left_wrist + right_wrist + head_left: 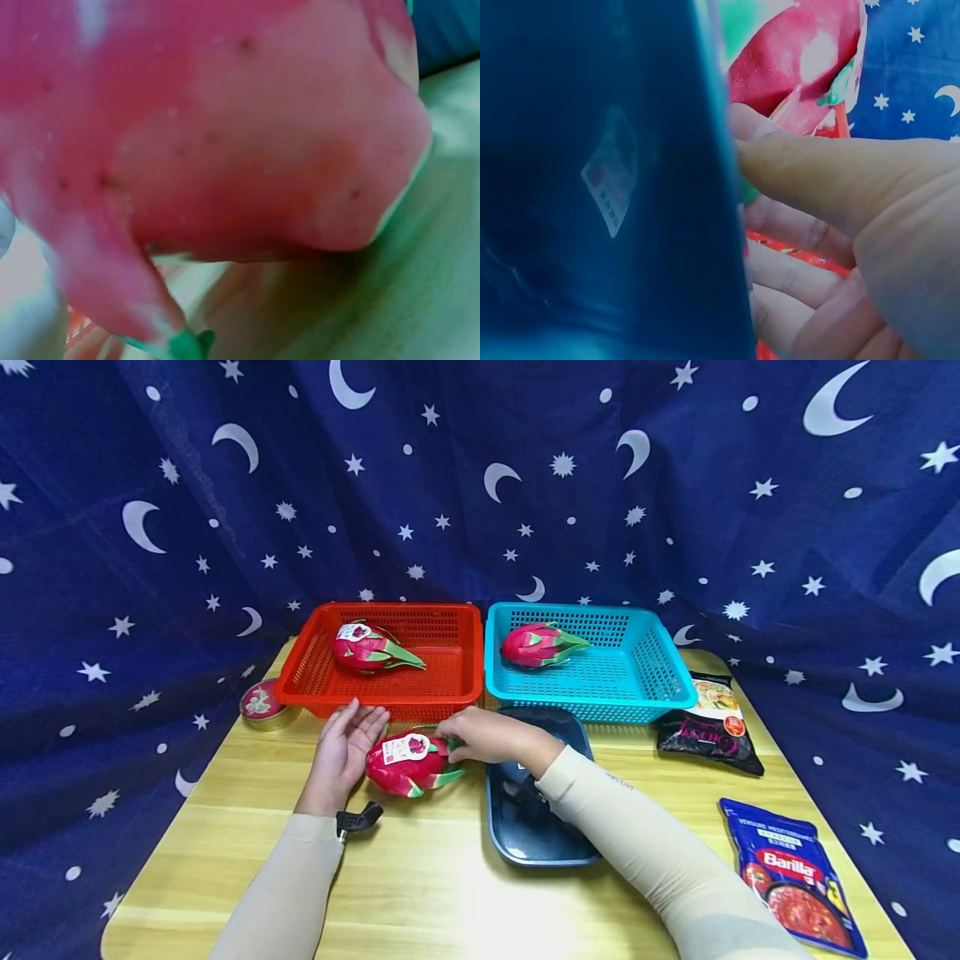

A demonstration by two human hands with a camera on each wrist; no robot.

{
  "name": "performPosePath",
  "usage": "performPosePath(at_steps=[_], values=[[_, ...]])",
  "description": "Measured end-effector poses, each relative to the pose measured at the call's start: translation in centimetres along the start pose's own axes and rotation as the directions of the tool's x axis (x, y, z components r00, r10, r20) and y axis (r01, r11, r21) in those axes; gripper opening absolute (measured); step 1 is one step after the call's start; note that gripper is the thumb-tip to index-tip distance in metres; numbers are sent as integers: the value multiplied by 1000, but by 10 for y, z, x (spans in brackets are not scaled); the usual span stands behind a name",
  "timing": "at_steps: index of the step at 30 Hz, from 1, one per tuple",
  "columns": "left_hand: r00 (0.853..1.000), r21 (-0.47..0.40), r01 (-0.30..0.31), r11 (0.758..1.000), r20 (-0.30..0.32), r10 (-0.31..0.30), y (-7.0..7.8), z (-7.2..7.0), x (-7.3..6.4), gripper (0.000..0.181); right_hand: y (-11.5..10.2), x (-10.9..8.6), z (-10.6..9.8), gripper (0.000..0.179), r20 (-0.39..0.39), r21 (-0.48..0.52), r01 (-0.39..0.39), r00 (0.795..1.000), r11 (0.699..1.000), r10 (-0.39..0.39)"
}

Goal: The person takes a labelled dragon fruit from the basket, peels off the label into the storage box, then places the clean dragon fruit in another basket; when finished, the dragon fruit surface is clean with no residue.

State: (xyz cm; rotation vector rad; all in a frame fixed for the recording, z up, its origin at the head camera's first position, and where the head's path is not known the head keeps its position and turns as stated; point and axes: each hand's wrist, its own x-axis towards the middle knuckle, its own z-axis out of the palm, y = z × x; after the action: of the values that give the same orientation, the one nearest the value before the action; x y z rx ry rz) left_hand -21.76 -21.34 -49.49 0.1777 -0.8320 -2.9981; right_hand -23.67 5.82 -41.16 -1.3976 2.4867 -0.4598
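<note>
Left of the red basket I see a round tin. In front of the basket, the left hand has its fingers loosely extended beside the labelled dragon fruit; the right hand pinches that fruit's leafy end.

Right sleeve conceals part of the dark tray. Near dragon fruit: blurred and cropped in left wrist view.

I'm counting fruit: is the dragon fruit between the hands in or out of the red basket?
Out: the dragon fruit is in front of the red basket, outside its near wall.
</note>
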Motion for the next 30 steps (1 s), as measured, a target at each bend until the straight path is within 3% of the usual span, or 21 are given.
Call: performPosePath(at_steps=[5, 9, 12, 15, 17, 21, 23, 25, 30], values=[[1000, 112, 2, 994, 19, -4, -2, -1, -1, 20, 0, 0, -1, 31, 4, -12, 3, 1000, 1000, -3], [997, 314, -17, 949, 83, -10, -6, 0, -5, 27, 1, 0, 0, 31, 2, -28, 11, 1000, 1000, -11], [987, 494, -57, 867, 156, -25, -9, 0, -11, 37, 1, -1, 0, 31, 4, -36, 17, 1000, 999, -17], [962, 626, -123, 770, 266, -63, -10, 1, -17, 48, 2, -1, -1, 31, 5, -39, 24, 1000, 999, -24], [930, 672, -190, 716, 357, -88, -9, 1, -21, 52, 2, -1, -1, 31, 4, -39, 27, 1000, 999, -27], [846, 713, -350, 608, 519, -122, -3, -2, -28, 48, 2, -1, -2, 32, -8, -31, 38, 999, 999, -38], [823, 737, -396, 548, 550, -144, 1, -4, -31, 51, 2, -1, -2, 33, -11, -32, 40, 999, 999, -40], [815, 761, -420, 495, 556, -164, 3, -7, -33, 58, 2, -1, -2, 33, -9, -37, 38, 999, 999, -38], [843, 829, -372, 419, 490, -221, 2, -7, -38, 80, 0, -1, -2, 39, 0, -19, 9, 1000, 1000, -9]])
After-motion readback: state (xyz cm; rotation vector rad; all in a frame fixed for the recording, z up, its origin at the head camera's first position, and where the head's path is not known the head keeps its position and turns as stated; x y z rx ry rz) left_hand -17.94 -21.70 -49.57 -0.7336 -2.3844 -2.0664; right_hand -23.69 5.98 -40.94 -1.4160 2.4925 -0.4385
